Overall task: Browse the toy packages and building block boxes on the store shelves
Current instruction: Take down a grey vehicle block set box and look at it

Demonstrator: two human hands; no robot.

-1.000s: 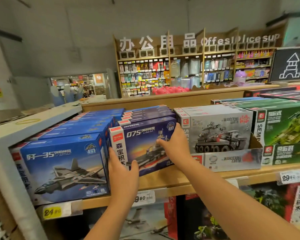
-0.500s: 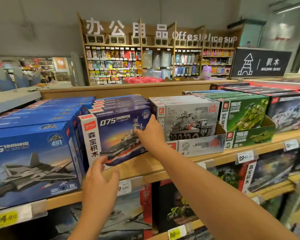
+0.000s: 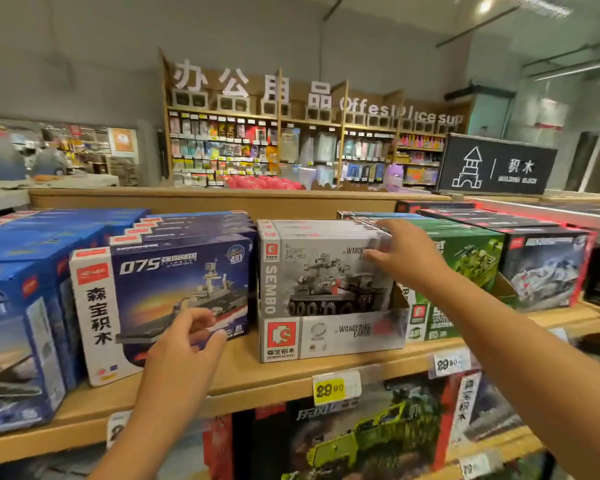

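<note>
Building block boxes stand in rows on a wooden shelf (image 3: 257, 375). A dark blue "075" warship box (image 3: 174, 282) is front left of centre. Beside it a grey tank box (image 3: 319, 271) stands in an open display carton (image 3: 343, 336). My left hand (image 3: 184, 344) hovers with fingers apart at the warship box's lower right corner and holds nothing. My right hand (image 3: 402, 254) is spread over the tank box's upper right corner, fingers on the top edge, thumb on the front face. The box stands upright in its carton.
Blue jet boxes (image 3: 21, 306) fill the shelf's left end; a green tank box (image 3: 471, 254) and a black box (image 3: 544, 271) stand to the right. Yellow price tags (image 3: 329, 389) hang on the shelf edge. More boxes (image 3: 361, 441) sit below. A black sign (image 3: 496, 168) stands behind.
My right hand left the warship box and moved right to the grey tank box's top corner. My left hand came off the warship box's left side toward its lower right. The view shifted right.
</note>
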